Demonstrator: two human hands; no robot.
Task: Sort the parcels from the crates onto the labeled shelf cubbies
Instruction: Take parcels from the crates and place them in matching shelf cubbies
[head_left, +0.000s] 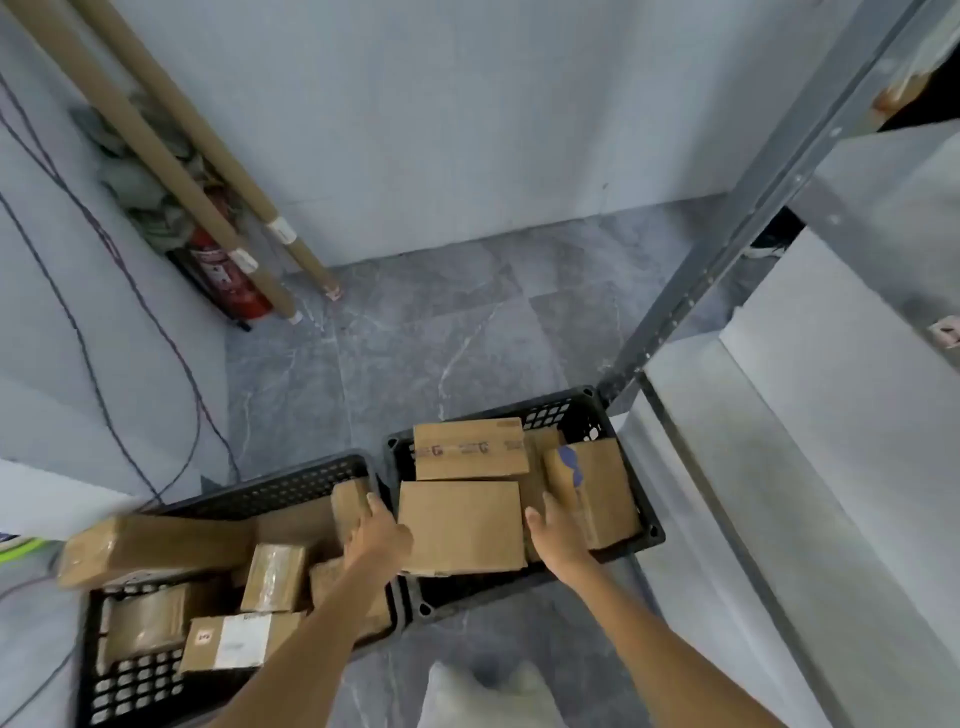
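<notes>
Two black plastic crates stand on the grey floor. The left crate (130, 686) holds several taped brown parcels, among them a long one (156, 545) lying across its rim. In the right crate (587, 410) lie a flat plain cardboard parcel (460, 525), a printed box (470, 448) behind it, and a box with a blue mark (597, 488). My left hand (376, 538) grips the flat parcel's left edge. My right hand (553, 535) grips its right edge. The parcel's near edge overlaps the crate's front rim.
The metal shelf (727, 249) with pale boards rises on the right, a small label (945, 332) on one board's edge. In the far left corner lean cardboard tubes (208, 208) and a red fire extinguisher (228, 280). Cables (93, 364) hang down the left wall.
</notes>
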